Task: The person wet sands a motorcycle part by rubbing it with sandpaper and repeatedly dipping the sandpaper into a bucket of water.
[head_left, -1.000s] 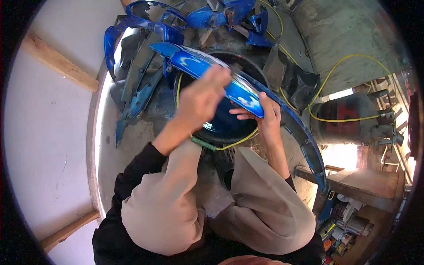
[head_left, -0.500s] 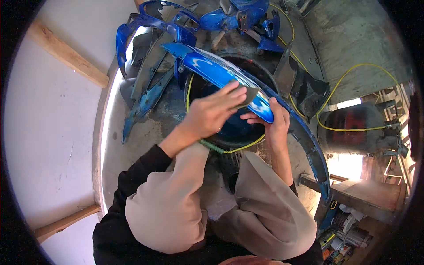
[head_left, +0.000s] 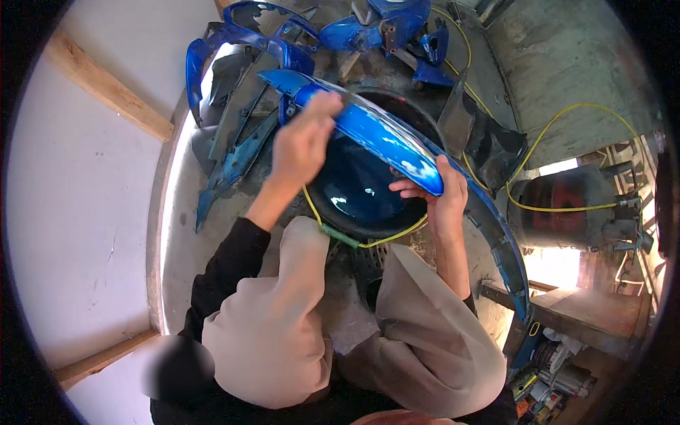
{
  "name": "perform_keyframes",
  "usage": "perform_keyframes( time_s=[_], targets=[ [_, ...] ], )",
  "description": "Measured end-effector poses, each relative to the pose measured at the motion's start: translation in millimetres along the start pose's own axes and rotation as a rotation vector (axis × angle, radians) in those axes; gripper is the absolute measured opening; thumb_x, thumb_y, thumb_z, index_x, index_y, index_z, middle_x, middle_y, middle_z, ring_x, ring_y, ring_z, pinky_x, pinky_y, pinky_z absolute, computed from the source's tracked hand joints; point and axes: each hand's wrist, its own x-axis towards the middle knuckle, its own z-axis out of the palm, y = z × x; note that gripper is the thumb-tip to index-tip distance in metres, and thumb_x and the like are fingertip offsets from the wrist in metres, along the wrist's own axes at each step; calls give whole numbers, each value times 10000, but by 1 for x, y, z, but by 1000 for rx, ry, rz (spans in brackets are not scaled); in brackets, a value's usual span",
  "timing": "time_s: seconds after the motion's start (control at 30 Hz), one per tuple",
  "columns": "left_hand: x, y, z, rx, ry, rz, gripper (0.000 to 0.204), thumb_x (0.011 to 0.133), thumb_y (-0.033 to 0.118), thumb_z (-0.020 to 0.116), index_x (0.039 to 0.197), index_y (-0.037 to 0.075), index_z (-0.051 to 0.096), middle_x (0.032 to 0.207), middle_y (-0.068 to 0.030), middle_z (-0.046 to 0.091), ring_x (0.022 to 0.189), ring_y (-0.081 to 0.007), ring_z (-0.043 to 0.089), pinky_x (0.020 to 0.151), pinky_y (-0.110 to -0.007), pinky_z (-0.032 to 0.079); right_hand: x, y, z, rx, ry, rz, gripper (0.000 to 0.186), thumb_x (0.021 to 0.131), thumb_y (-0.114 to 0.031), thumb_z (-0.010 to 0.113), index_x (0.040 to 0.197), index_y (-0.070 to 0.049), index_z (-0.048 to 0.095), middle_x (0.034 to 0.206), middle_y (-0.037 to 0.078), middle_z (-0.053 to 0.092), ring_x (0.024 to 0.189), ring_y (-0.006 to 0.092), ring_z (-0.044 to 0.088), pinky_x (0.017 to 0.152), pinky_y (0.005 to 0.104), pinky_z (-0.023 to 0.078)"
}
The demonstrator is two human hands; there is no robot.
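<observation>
A glossy blue curved panel with white markings [head_left: 386, 134] lies diagonally over a black basin of dark liquid [head_left: 354, 198]. My right hand [head_left: 439, 191] grips the panel's lower right end, thumb on top and fingers beneath. My left hand [head_left: 308, 134], blurred, is closed on a dark grey sheet, mostly hidden under its fingers, against the panel's upper left part. A long, narrow curved blue piece [head_left: 489, 227] runs behind the held panel and down along the right, past the basin.
Several blue plastic parts [head_left: 382, 28] lie at the top and upper left. Black pieces [head_left: 489, 156] lie right of the basin. A yellow hose [head_left: 552, 127] loops to a dark cylindrical tank [head_left: 552, 191]. A wooden bench [head_left: 588, 304] and jumbled tools are at lower right; a white wall stands left.
Since the last earlier frame, my left hand has moved up and left along the panel with the grey sheet, uncovering more of the painted surface and basin. My right hand keeps its grip.
</observation>
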Motion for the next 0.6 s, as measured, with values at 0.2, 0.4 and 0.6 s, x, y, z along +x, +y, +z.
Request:
perform_keyframes(
  time_s=[0.2,0.4,0.6],
  targets=[
    [-6,42,14,18,-114,71,324,1031,129,658,1345,74,722,1435,-156,685,1371,-344,627,1082,-429,557,4,5,-3,32,51,2,609,1136,-411,430,1225,131,692,990,249,785,770,328,800,652,337,633],
    [1,16,8,-79,-104,69,297,1054,60,572,1302,2,724,1355,-189,731,1364,-349,648,1146,-442,513,1,3,-3,10,25,6,606,1133,-418,439,1212,126,697,1002,255,786,768,321,800,646,328,628],
    [4,27,8,21,-89,-56,331,1061,93,605,1370,30,705,1435,-166,689,1411,-304,609,1152,-400,501,2,5,-2,25,41,19,568,1133,-388,432,1226,112,684,1052,279,784,792,333,800,674,334,621]
  ],
)
